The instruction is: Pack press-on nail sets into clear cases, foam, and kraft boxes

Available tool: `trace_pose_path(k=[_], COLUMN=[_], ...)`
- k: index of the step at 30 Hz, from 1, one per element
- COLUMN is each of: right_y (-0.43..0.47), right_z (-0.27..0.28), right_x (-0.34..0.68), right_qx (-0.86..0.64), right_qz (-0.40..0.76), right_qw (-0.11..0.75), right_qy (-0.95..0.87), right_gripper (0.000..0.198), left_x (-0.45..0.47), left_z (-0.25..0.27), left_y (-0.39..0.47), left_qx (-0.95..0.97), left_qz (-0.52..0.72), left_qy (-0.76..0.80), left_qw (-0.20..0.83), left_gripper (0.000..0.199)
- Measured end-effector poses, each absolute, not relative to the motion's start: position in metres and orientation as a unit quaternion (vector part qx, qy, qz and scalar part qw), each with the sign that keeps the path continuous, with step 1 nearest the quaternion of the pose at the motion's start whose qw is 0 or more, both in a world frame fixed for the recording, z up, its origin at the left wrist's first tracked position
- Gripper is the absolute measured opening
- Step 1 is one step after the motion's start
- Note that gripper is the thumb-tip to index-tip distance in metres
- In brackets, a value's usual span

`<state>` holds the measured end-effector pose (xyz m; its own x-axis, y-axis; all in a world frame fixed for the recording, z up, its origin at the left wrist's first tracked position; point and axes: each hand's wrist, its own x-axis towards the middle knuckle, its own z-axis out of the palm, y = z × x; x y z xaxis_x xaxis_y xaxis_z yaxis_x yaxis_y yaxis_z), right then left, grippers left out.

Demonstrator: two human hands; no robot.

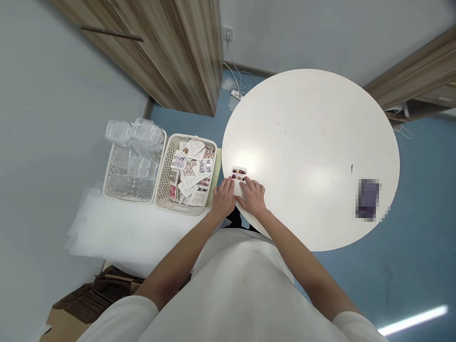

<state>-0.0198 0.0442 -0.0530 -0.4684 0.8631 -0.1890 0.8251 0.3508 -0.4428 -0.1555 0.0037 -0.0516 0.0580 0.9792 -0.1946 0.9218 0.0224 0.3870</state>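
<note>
Working one nail card (239, 174) at the surface (313, 114) edge, left hand (223, 197) and right hand (252, 196) touching, can't tell the grip, closed or loose; seemingly unfinished, with many cards (194, 166) left in the basket (178, 208).

A small card (239, 174) with two rows of glossy pieces is being touched along its near edge by the fingers (228, 183) of the left hand (223, 198) and right hand (252, 197), on a round white counter (306, 118). To the left, more cards (195, 183) are being held in a perforated basket (164, 187), clear packaging (146, 135) in another.
</note>
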Motion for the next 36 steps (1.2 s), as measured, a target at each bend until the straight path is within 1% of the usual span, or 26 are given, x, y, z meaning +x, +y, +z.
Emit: trace_pose_path(k=[6, 12, 15, 18, 22, 25, 30, 36], right_y=[0.04, 0.026, 0.016, 0.005, -0.009, -0.019, -0.038, -0.051], right_z=[-0.056, -0.055, -0.046, -0.032, -0.019, -0.02, -0.021, -0.015], right_x=[-0.014, 0.005, 0.021, 0.041, 0.072, 0.089, 0.094, 0.076], right_qx=[-0.532, -0.55, -0.553, -0.534, -0.472, -0.466, -0.433, -0.362], right_qz=[0.271, 0.349, 0.431, 0.55, 0.648, 0.67, 0.692, 0.705], right_qw=[0.065, 0.115, 0.161, 0.206, 0.232, 0.227, 0.189, 0.132], right_qy=[-0.8, -0.75, -0.694, -0.608, -0.551, -0.532, -0.546, -0.595], right_gripper=[0.05, 0.045, 0.043, 0.04, 0.032, 0.029, 0.028, 0.027], left_x=[-0.151, -0.137, -0.126, -0.114, -0.095, -0.077, -0.057, -0.069], left_z=[-0.054, -0.048, -0.039, -0.03, -0.024, -0.021, -0.013, 0.001], left_y=[0.0, -0.014, -0.03, -0.05, -0.073, -0.088, -0.121, -0.167], left_qx=[0.693, 0.679, 0.664, 0.64, 0.605, 0.586, 0.572, 0.472], left_qz=[0.07, 0.032, 0.047, 0.078, 0.122, 0.148, 0.194, 0.249], left_qy=[0.691, 0.713, 0.725, 0.741, 0.751, 0.751, 0.743, 0.787], left_qw=[0.194, 0.174, 0.177, 0.19, 0.235, 0.266, 0.289, 0.309], left_gripper=[0.054, 0.052, 0.052, 0.051, 0.05, 0.051, 0.05, 0.055])
